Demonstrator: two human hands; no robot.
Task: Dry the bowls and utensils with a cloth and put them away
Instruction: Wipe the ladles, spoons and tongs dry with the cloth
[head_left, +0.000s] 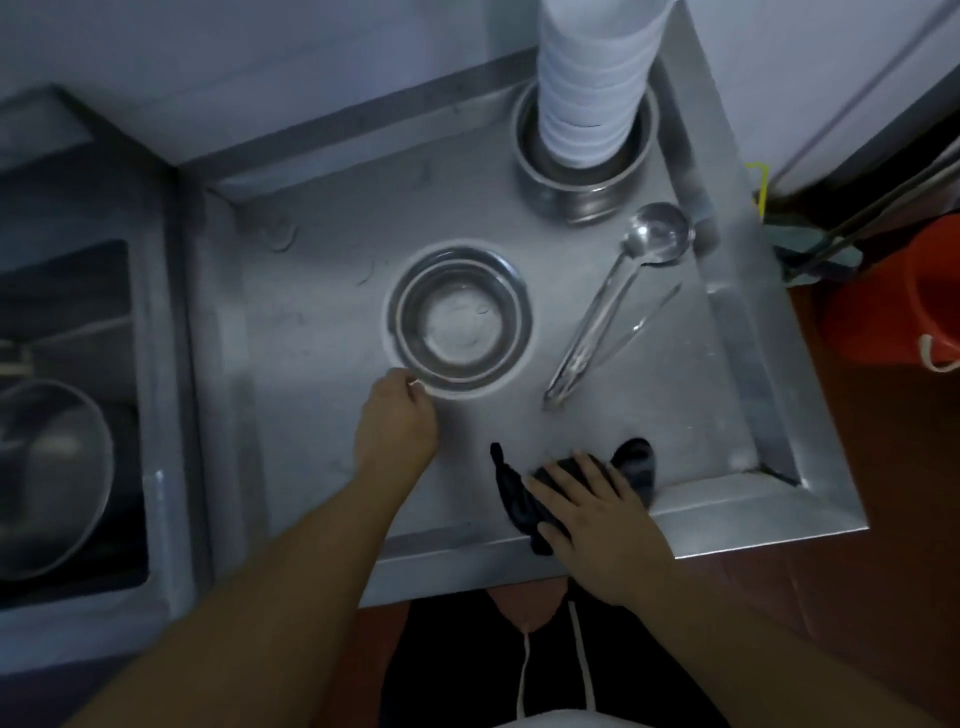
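- Your left hand (397, 415) pinches the near rim of the round steel bowl (460, 319), probably to lift it.
- Your right hand (592, 514) lies spread on the dark cloth (511, 493) at the bench (322, 322) edge, ready to wipe.

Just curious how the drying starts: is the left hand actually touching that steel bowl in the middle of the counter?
Touching. The head view shows the left hand with its fingertips pinching the near rim of the steel bowl, no gap between them.

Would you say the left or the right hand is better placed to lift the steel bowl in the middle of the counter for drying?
Left. The left hand already pinches the near rim of the steel bowl, while the right hand rests flat on the dark cloth by the counter's front edge, ready to wipe.
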